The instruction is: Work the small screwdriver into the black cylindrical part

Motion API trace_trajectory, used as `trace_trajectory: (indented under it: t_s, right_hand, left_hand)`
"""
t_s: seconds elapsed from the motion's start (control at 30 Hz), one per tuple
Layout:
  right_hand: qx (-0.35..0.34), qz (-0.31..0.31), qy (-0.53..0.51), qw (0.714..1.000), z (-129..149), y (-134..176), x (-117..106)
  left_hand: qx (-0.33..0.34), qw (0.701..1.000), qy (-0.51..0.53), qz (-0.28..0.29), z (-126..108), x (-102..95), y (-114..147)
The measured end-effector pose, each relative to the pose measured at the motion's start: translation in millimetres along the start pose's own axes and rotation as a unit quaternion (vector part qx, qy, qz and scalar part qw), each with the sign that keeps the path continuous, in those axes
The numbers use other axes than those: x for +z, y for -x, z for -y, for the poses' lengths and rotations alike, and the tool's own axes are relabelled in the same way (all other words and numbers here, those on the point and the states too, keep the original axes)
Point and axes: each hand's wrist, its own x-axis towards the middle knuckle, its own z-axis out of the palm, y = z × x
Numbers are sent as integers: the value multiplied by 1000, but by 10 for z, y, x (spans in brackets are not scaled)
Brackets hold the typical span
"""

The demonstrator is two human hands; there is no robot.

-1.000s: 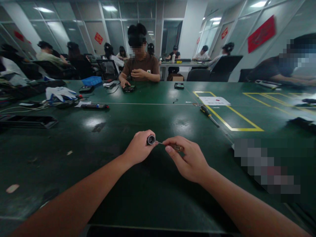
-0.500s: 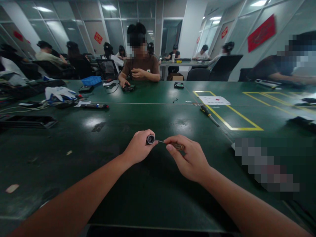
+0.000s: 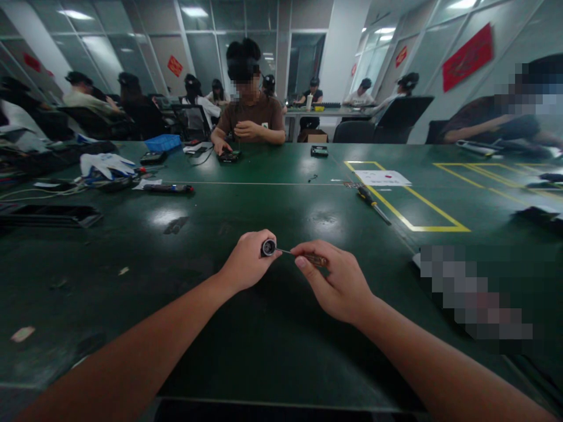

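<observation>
My left hand (image 3: 248, 261) is closed around a dark cylindrical part (image 3: 268, 247), its round, hollow-looking end turned toward me. The rest of that part is hidden in my fingers. In my right hand (image 3: 336, 275) a small screwdriver (image 3: 315, 259) is pinched by its brownish, see-through handle. Its thin metal shaft points left and reaches the side of the cylindrical part; the tip's exact contact is hidden. Both hands are held above the green table (image 3: 272, 346).
A larger black-and-yellow screwdriver (image 3: 373, 204) lies beside a white sheet (image 3: 382, 178) and yellow tape. To the left are white gloves (image 3: 108, 167), a pen-like tool (image 3: 168, 189) and a black tray (image 3: 50, 215). A blurred-out object (image 3: 470, 296) lies right. A person (image 3: 250, 120) sits opposite.
My hands, the cylindrical part and the small screwdriver look almost unmoved. At the far right, a person's arm has shifted.
</observation>
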Motion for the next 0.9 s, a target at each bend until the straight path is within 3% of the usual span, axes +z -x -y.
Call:
trace_trajectory:
  t_s: [0.9]
  right_hand:
    - [-3, -9, -2, 1000, 18, -4, -6]
  left_hand:
    - [12, 1000, -3, -11, 20, 13, -1]
